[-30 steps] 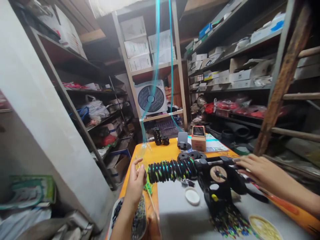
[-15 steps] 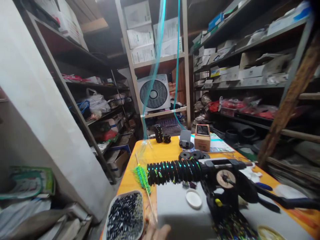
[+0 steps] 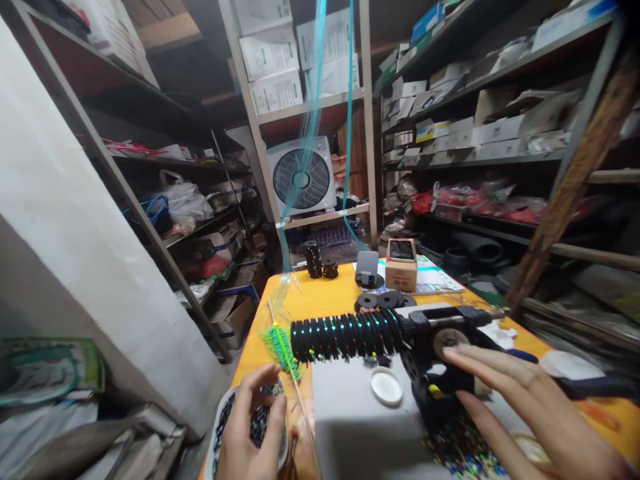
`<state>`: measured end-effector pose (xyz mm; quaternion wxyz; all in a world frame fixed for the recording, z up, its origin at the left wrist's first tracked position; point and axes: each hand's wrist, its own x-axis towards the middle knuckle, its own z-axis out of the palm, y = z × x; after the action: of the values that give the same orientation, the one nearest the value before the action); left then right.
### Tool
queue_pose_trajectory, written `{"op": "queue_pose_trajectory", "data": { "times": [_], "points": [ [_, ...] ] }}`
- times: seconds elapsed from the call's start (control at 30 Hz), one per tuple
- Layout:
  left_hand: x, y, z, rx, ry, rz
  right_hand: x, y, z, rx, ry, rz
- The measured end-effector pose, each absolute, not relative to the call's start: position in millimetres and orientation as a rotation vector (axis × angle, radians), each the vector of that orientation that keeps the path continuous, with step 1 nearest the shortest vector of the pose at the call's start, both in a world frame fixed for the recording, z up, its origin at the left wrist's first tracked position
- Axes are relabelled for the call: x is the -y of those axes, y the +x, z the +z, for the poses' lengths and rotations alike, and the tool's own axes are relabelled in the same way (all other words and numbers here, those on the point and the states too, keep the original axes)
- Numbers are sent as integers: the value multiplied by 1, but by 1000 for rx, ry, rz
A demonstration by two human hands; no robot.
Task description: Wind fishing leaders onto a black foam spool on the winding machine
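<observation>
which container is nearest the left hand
The pale tub of dark, shiny pieces at lower left: in this view the left hand overlaps it. The round white dish and the yellowish dish partly behind the right hand are farther away.

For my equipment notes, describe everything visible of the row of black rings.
The row of black rings runs horizontally, the rings packed side by side, plastic-looking. Turquoise glints run along it; green bits show at its lower left. Its right end adjoins the black device; its left end sits beside the green bristly piece, contact unclear. Left hand and right hand are apart from it.
</observation>
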<state>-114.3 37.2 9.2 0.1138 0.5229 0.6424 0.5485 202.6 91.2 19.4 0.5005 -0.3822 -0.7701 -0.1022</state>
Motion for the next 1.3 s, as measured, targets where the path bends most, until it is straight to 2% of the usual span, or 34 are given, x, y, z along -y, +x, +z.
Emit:
{"op": "queue_pose_trajectory", "data": {
  "times": [0.37,0.47,0.6,0.8,0.93,1.0,1.1,1.3],
  "points": [
    [-64,-92,29,-1619,1426,1602,-151,196,67,2260,-862,-484],
    [-66,-92,29,-1550,1471,1609,-160,187,69,2307,-858,-320],
    [-66,-113,25,-1604,1314,1829,-151,131,75,2313,-832,-127],
    [-44,-208,10,-1843,831,2183,-118,-7,81,2327,-676,-24],
    [-19,-254,27,-2047,697,2362,-111,-63,69,2261,-502,191],
    [-19,-255,48,-2288,947,2378,-121,-77,56,2168,-523,327],
    [-47,-234,81,-2503,1760,2114,-152,-86,29,2004,-673,464],
    [-174,-180,110,-2036,2464,1528,-248,-70,-4,1754,-1100,483]
  ]
}}
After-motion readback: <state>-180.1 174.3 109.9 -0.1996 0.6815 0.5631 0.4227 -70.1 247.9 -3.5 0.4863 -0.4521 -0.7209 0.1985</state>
